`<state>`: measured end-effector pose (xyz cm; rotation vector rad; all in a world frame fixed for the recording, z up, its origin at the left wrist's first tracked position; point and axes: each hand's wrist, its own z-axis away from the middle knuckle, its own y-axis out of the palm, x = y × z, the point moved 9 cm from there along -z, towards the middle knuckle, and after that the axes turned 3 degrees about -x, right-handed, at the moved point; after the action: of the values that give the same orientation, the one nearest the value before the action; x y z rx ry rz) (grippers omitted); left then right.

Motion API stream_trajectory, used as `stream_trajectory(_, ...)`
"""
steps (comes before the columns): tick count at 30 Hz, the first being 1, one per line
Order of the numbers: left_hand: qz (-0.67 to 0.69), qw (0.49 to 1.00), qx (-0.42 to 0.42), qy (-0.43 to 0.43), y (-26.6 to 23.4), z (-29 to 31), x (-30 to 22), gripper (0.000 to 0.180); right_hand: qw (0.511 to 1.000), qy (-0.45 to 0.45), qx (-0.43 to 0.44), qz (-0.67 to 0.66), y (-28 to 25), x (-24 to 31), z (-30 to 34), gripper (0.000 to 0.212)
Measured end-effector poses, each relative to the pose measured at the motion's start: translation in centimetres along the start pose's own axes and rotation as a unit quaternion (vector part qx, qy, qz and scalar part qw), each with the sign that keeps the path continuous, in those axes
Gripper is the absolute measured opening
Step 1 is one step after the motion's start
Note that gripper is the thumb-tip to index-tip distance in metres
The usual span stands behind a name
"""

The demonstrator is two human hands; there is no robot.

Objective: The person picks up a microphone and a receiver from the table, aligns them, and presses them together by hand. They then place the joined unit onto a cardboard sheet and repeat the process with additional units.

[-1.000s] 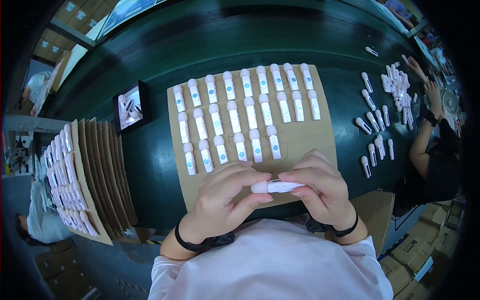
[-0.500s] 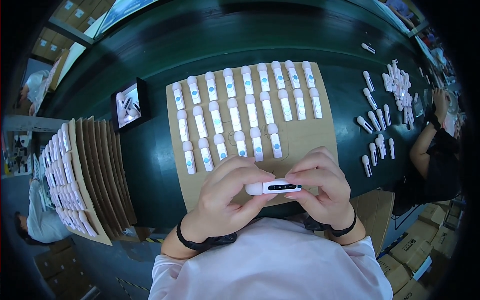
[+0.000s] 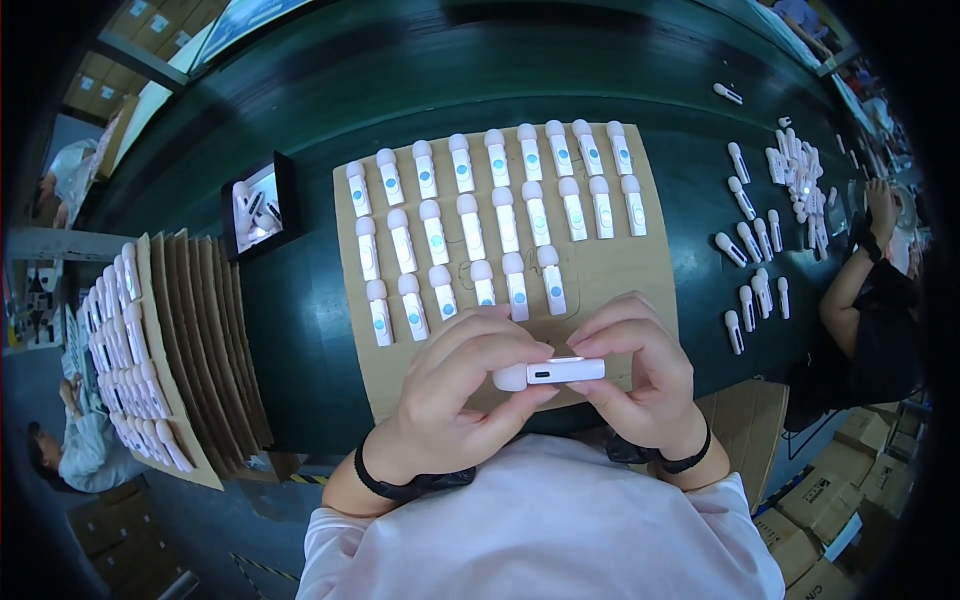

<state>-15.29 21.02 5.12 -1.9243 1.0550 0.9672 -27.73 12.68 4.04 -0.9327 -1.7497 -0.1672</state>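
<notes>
My left hand (image 3: 455, 395) and my right hand (image 3: 635, 375) together hold one small white device (image 3: 550, 372) sideways, just above the near edge of a brown cardboard sheet (image 3: 620, 275). Its rounded end points left into my left fingers; a narrow edge with a dark slot faces up. On the cardboard lie three rows of the same white devices with blue dots (image 3: 480, 225), side by side, rounded ends away from me. The third row stops about halfway across.
A stack of cardboard sheets (image 3: 200, 350) loaded with white devices stands on edge at the left. A small black tray (image 3: 258, 205) sits left of the sheet. Loose white devices (image 3: 765, 235) lie at the right, near another person's arm (image 3: 850, 285). Cartons stand lower right.
The device has been turned in my fingers: a plain white side showed first, then a dark-marked side, now a narrow edge. Both hands stay in the same place.
</notes>
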Motion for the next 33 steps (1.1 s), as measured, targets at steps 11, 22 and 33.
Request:
stream_trajectory(11, -0.076, 0.996, 0.038, 0.017, 1.0, 0.1, 0.7, 0.029, 0.999, -0.042, 0.003, 0.008, 0.5, 1.6, -0.6, 0.024)
stream_trajectory(22, -0.109, 0.992, 0.063, -0.021, 0.6, 1.0, 1.5, 0.027, 0.992, -0.012, 0.005, 0.127, -1.9, -0.9, -0.4, 0.031)
stream_trajectory(33, -0.11, 0.991, 0.064, -0.025, -0.4, 1.3, 1.5, 0.025, 0.953, -0.037, 0.087, 0.286, -1.5, -3.4, 0.6, 0.021)
